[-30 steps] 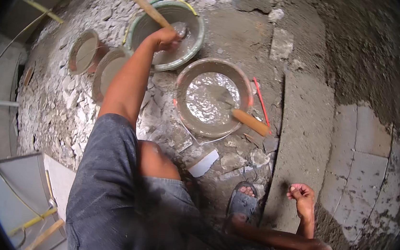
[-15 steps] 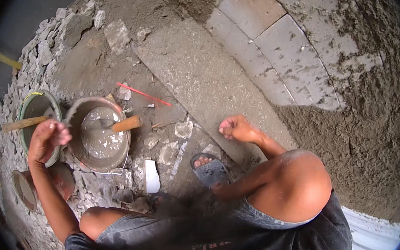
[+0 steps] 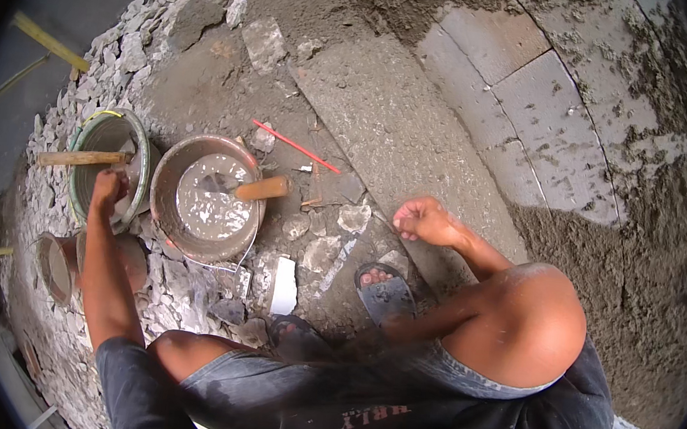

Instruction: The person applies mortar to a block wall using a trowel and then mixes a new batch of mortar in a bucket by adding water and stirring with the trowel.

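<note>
My left hand [image 3: 110, 189] is over the inside of a green bucket [image 3: 73, 193], below the wooden handle [image 3: 82, 159] that lies across its rim. Its fingers are curled; whatever they hold, if anything, is hidden. Beside it stands a brown bucket [image 3: 159, 226] with wet grey mix [image 3: 213, 212] in it. A trowel with a wooden handle [image 3: 262, 188] rests there, its blade partly in the mix. My right hand [image 3: 427, 220] hangs in front of my raised knee, above the edge of a concrete strip [image 3: 417, 139]. Its fingers are closed and nothing shows in them.
Smaller buckets [image 3: 57, 268] stand on rubble near my left forearm. A thin red stick [image 3: 296, 145] and a white tile shard [image 3: 285, 286] lie among stones. Beyond the strip, grey tiles [image 3: 548, 110] border rough wet mortar [image 3: 600, 297]. Broken stones [image 3: 127, 53] are heaped at the far left.
My left hand has moved from beside the brown bucket's rim into the green bucket's opening, its fingers now turned down. The view has shifted; my right hand keeps nearly the same pose.
</note>
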`<action>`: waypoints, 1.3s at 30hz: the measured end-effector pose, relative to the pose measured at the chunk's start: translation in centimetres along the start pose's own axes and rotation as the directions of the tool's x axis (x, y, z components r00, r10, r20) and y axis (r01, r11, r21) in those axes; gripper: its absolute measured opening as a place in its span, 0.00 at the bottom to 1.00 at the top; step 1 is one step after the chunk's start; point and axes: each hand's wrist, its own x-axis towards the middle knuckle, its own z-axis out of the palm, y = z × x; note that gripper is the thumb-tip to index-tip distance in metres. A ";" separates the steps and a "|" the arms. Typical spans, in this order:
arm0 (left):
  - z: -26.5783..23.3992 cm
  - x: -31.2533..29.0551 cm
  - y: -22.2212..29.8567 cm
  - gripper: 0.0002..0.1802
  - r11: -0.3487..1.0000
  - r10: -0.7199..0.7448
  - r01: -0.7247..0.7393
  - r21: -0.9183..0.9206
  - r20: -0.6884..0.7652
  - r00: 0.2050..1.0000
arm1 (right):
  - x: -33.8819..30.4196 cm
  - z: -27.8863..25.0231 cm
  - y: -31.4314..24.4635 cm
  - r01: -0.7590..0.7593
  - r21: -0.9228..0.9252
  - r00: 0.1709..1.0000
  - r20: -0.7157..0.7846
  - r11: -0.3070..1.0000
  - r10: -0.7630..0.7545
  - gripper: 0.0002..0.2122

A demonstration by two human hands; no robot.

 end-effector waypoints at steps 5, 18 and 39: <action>-2.4 4.0 -6.9 0.14 0.231 0.132 -0.370 0.900 0.348 0.928 | -3.1 -1.0 1.5 -0.052 0.072 0.993 -0.106 0.996 0.060 0.08; 2.6 -21.1 15.5 0.15 0.904 0.352 -0.219 -0.367 0.350 0.868 | 0.9 2.5 0.8 0.016 -0.112 0.999 0.038 0.994 -0.012 0.09; -3.9 -21.3 -0.8 0.12 0.972 0.109 -0.130 -0.195 -0.114 0.987 | 6.0 8.0 -3.6 -0.022 0.224 0.987 0.160 0.974 -0.014 0.13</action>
